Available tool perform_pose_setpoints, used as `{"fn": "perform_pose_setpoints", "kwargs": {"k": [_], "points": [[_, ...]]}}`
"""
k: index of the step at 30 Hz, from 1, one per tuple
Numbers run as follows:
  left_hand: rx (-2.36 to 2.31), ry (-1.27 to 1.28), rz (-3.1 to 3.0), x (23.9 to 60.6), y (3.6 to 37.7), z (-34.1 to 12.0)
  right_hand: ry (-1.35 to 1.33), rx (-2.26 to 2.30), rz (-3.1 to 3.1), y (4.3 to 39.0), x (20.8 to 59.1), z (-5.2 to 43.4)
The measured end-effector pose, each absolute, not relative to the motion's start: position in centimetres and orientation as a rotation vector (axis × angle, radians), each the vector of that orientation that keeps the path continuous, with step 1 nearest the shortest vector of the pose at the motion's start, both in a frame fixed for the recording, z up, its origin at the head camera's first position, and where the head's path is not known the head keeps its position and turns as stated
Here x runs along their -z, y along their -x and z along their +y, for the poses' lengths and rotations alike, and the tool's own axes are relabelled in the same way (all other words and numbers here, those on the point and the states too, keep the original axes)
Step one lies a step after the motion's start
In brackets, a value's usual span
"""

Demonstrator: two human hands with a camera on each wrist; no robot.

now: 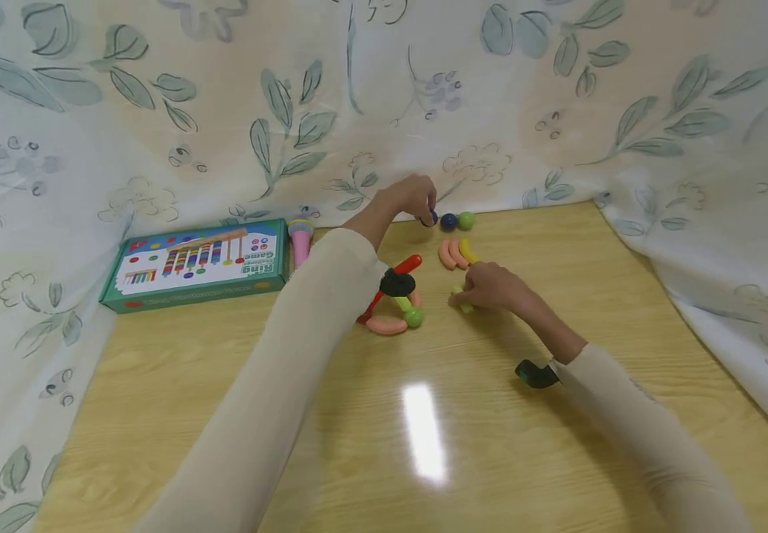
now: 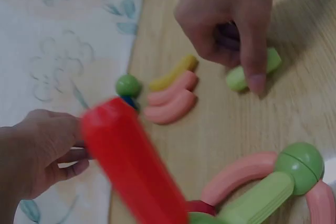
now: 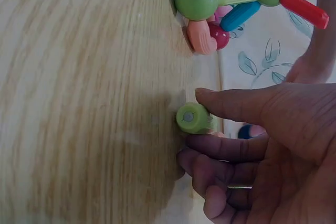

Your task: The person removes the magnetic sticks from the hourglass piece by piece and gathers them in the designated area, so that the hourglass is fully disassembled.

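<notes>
At the table's far edge my left hand (image 1: 411, 198) reaches down with bent fingers on a dark blue ball (image 1: 430, 219). In the left wrist view, a red rod partly covers those fingers. My right hand (image 1: 490, 286) pinches a short light green stick (image 3: 194, 118) between thumb and index finger, low over the tabletop. Its other fingers curl loosely. Left of it stands a build of sticks and balls, with a green ball (image 2: 300, 168), a light green stick (image 2: 257, 200), a curved pink stick (image 1: 387, 325) and a raised red rod (image 2: 134, 156). My left sleeve hides part of it.
Another dark blue ball (image 1: 448, 221) and a green ball (image 1: 466, 220) sit at the back edge. Two curved pink sticks and a yellow one (image 1: 468, 250) lie before them. A green game box (image 1: 197, 263) and a pink toy microphone (image 1: 300, 240) are at left. Patterned cloth hangs behind.
</notes>
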State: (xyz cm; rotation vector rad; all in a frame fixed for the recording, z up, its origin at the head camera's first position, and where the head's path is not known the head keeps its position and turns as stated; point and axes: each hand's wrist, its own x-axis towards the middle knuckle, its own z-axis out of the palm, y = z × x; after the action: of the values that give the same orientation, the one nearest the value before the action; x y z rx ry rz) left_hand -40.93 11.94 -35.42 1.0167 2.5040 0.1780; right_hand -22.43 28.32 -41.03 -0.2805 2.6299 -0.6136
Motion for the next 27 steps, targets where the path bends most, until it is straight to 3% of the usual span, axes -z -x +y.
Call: {"fn": "perform_pose_setpoints", "kwargs": {"k": [19, 23, 27], "points": [[-0.288, -0.909, 2.537, 38.5, 41.3, 11.9, 0.183, 0.587, 2.642, 22.2, 40.5, 27.8], [-0.3, -0.947, 2.555, 37.3, 41.4, 11.4, 0.184, 0.586, 2.641, 22.2, 40.3, 27.6], [-0.34, -1.033, 2.6, 33.9, 41.5, 10.8, 0.191, 0.591, 2.639, 22.0, 40.0, 27.7]]}}
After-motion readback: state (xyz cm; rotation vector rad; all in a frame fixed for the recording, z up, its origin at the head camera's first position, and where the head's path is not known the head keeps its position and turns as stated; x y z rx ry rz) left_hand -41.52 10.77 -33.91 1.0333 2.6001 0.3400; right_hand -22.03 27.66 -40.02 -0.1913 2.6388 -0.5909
